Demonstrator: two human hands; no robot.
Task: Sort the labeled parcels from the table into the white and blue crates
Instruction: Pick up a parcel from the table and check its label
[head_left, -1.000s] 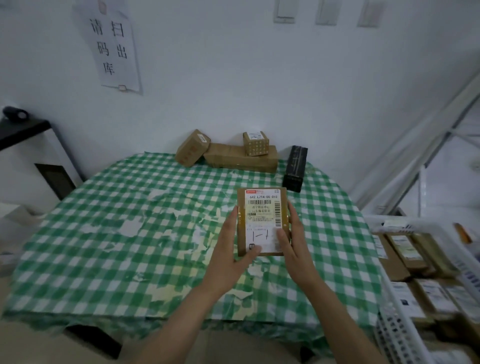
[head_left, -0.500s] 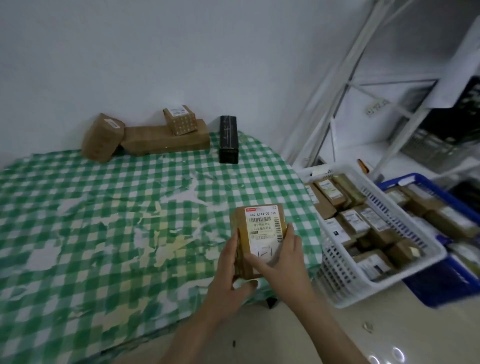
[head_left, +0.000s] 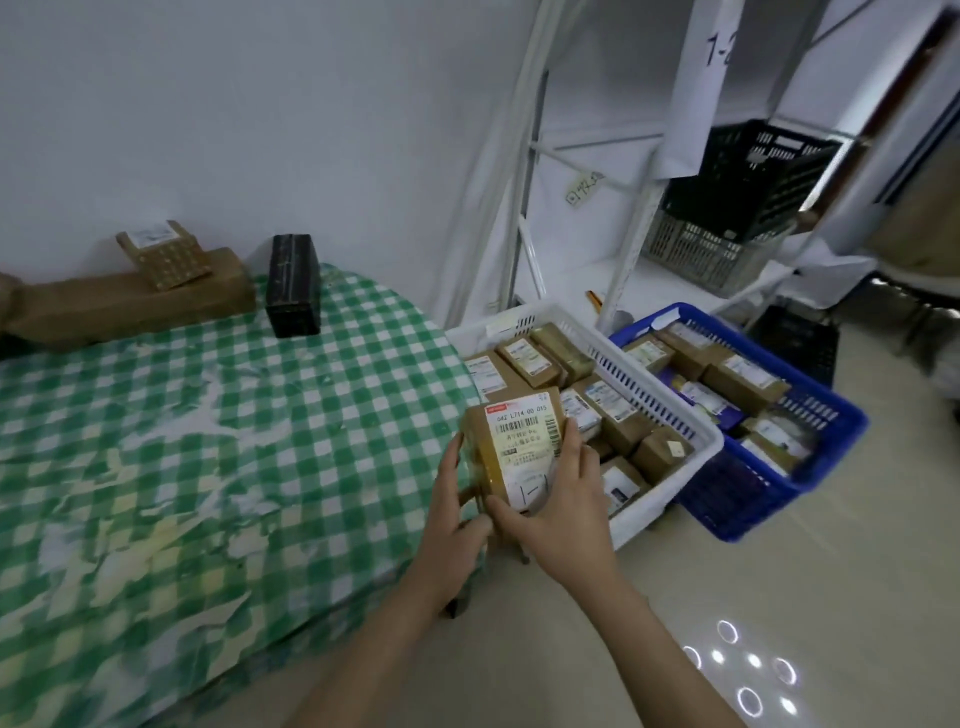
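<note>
The left hand and the right hand clamp the brown cardboard parcel with white label from both sides, above the edge of the green checked table, its long axis pointing away. The white plastic crate lies just to its right, nearer the right hand, with the blue plastic crate beyond. I cannot read the handwritten mark on the label.

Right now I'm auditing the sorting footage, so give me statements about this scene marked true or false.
1. Both the left hand and the right hand grip the labeled parcel. True.
2. The white crate is empty. False: it holds many parcels.
3. The blue crate sits beside the white crate, on its side away from the table. True.
4. The black box lies on top of the long brown parcel. False: it stands on the table beside it.
</note>
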